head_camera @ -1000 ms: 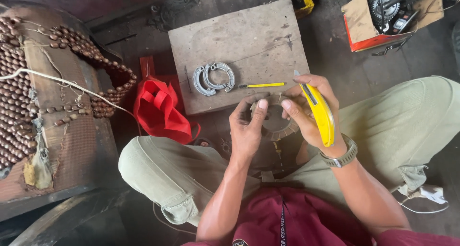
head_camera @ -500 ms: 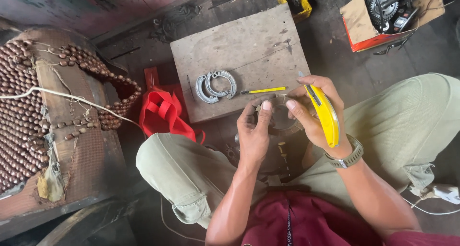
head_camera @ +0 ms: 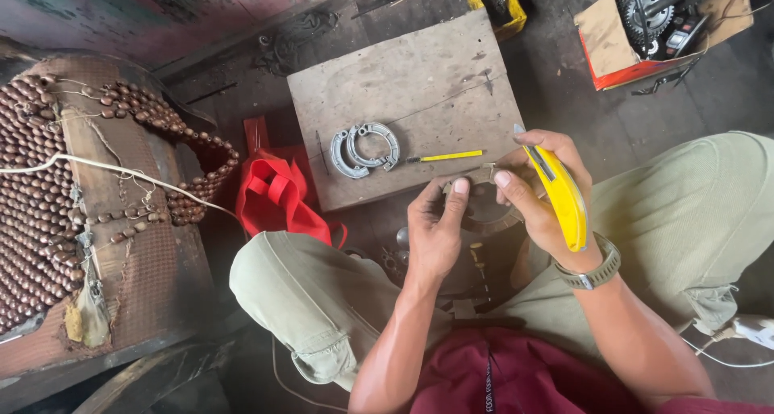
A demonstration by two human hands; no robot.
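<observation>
Centre of frame: left hand (head_camera: 435, 233) pinching the near-left end of a thin brownish strip (head_camera: 482, 174), right hand (head_camera: 536, 192) pinching its right end while also closed around a yellow utility knife (head_camera: 560, 195). Strip lying roughly left to right between both hands, knife's long axis slanting from upper left to lower right, blade tip just above the strip. Just beyond, on the wooden board (head_camera: 419, 83): a pair of brake shoes (head_camera: 364, 149) and a yellow screwdriver (head_camera: 447, 156).

2 brake shoes (head_camera: 364, 149), 1 yellow knife (head_camera: 558, 195), 1 screwdriver (head_camera: 446, 156), 1 red bag (head_camera: 278, 196)
</observation>
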